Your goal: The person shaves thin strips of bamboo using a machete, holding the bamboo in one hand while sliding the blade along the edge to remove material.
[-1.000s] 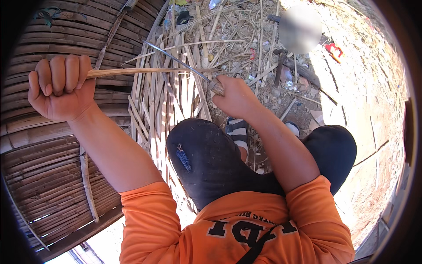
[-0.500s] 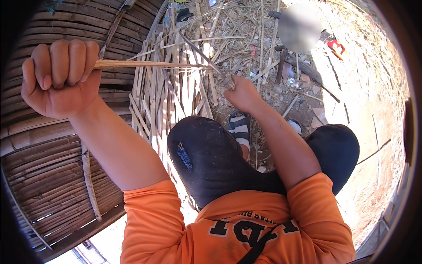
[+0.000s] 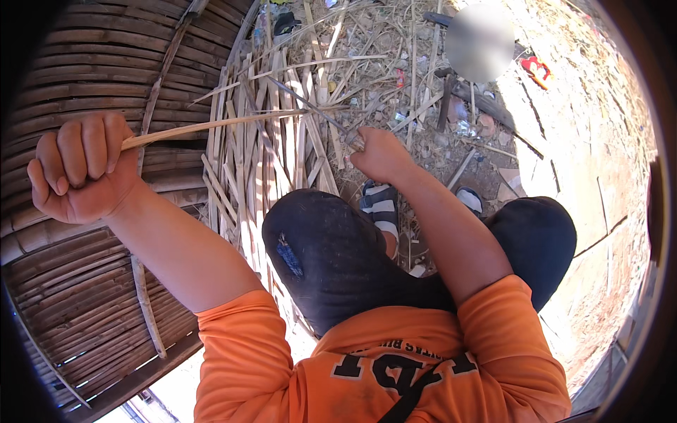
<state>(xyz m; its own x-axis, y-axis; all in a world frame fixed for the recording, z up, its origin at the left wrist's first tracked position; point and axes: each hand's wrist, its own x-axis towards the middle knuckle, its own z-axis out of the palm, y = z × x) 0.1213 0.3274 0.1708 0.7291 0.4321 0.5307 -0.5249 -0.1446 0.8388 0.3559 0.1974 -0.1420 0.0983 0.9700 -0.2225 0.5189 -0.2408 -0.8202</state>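
A thin bamboo strip (image 3: 218, 124) runs level across the upper middle, over a pile of split slats (image 3: 261, 169) on the ground. The left hand (image 3: 81, 169) is fisted tight around its near end, raised at the left; the right hand (image 3: 384, 155) is closed around a dark blade (image 3: 310, 107) (its handle is hidden in the fist) where the strip ends. This looks like splitting or shaving in hand; the next move calls for steady tension and a controlled blade angle.
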